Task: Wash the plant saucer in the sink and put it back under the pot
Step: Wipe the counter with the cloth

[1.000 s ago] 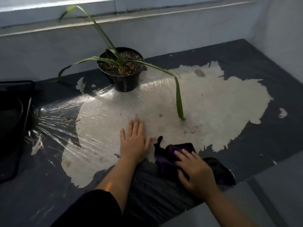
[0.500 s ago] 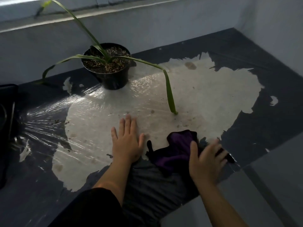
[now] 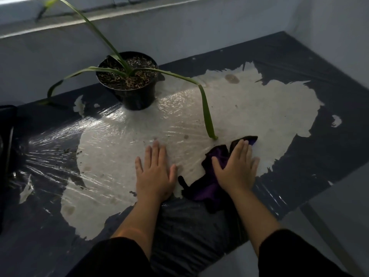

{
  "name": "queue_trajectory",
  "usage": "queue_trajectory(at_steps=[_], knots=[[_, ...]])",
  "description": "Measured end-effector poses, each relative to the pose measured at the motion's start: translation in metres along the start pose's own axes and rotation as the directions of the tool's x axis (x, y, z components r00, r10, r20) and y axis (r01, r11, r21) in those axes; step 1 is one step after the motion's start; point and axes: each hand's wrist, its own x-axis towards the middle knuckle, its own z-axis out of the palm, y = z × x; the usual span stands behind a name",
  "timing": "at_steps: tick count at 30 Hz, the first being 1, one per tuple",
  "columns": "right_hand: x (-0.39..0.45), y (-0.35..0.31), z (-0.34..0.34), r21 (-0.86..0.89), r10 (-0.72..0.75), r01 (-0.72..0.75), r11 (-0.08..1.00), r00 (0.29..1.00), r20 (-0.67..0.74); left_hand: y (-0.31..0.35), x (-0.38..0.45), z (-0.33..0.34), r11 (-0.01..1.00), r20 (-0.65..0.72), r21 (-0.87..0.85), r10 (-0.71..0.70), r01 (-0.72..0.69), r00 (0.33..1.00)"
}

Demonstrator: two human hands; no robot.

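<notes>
A black plant pot (image 3: 137, 90) with soil and long green leaves stands on the worn dark surface (image 3: 339, 100), near the back wall. No saucer shows under it or anywhere else. My left hand (image 3: 154, 172) lies flat, fingers spread, on the pale worn patch in front of the pot. To its right, my right hand (image 3: 236, 168) presses down on a dark purple cloth (image 3: 207, 188) lying on the surface. One drooping leaf tip (image 3: 212, 134) touches down just beyond that cloth.
Clear plastic film (image 3: 60, 140) covers the surface and shines at the left. A black object (image 3: 6, 156) sits at the far left edge. A pale wall and window ledge (image 3: 179, 15) run behind the pot. The surface's front edge (image 3: 299, 204) drops off at the right.
My right hand has slid the purple cloth forward and to the right across the pale patch. My left hand stays flat in place. The view has shifted slightly.
</notes>
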Motion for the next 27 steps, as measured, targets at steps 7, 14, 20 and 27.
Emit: queue_trajectory(at_steps=[7,14,20,27], knots=[[0.022,-0.018,0.0,0.033,-0.417,0.416,0.909,0.909,0.027,-0.001,0.0,-0.001,1.0,-0.001,0.011,-0.004,0.004,1.0],[0.066,-0.008,-0.012,-0.161,-0.018,0.013,0.987,0.999,-0.028,0.0,0.001,-0.001,1.0,0.004,0.014,0.007,-0.007,1.0],[0.05,-0.047,0.008,-0.157,-0.302,0.287,0.945,0.949,-0.084,0.001,0.0,-0.002,1.0,0.002,0.024,0.001,-0.001,1.0],[0.105,-0.041,-0.004,-0.042,0.032,-0.042,0.998,0.974,-0.224,0.0,0.0,-0.004,1.0,0.016,0.015,0.001,-0.001,1.0]])
